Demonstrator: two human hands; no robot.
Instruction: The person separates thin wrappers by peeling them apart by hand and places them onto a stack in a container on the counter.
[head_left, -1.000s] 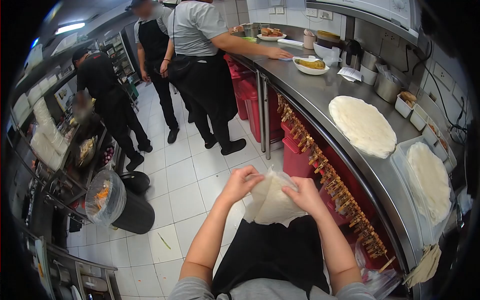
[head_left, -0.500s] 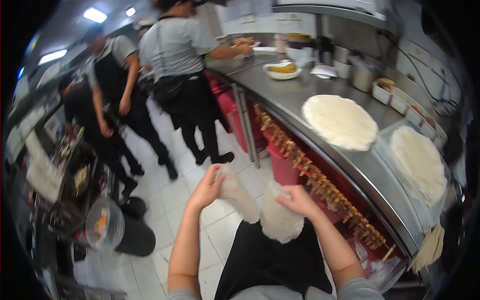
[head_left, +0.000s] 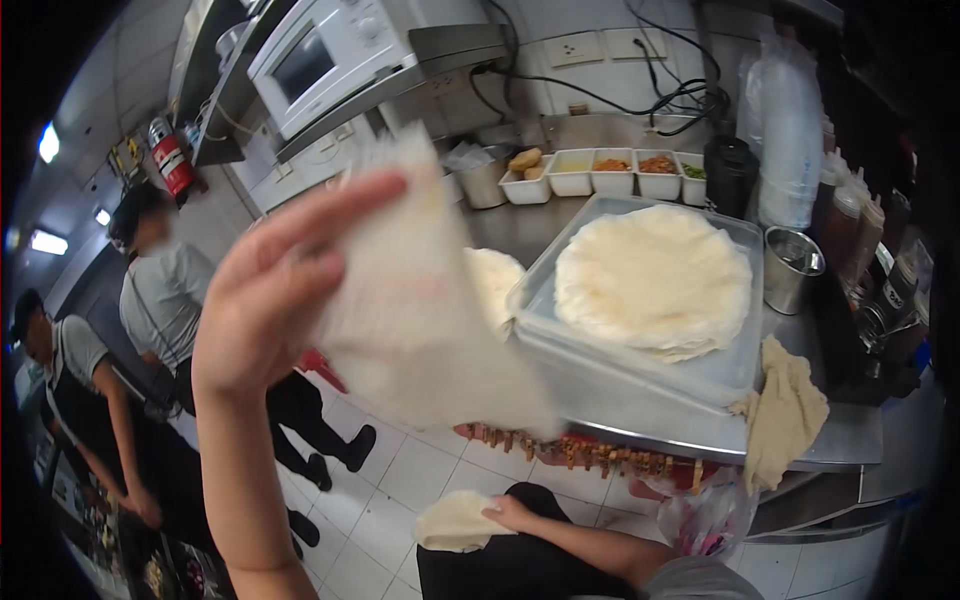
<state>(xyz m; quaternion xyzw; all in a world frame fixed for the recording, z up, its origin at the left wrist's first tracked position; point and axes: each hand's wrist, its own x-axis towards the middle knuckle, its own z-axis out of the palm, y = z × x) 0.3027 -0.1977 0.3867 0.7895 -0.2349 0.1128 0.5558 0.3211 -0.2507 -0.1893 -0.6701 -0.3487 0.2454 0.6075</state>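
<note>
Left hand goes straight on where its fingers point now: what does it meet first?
The pale sheet that the left hand holds comes first, right across its path. Beyond that, perhaps the metal pot, but blur and a single view leave depth unclear.

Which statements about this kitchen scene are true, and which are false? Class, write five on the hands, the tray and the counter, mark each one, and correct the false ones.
1. The left hand holds up a thin pale sheet. True.
2. The right hand is empty. False: it holds a second pale sheet.
3. A stack of round sheets lies in the plastic tray. True.
4. The metal cup stands inside the tray. False: it stands beside the tray.
5. A beige cloth hangs over the edge of the counter. True.
</note>
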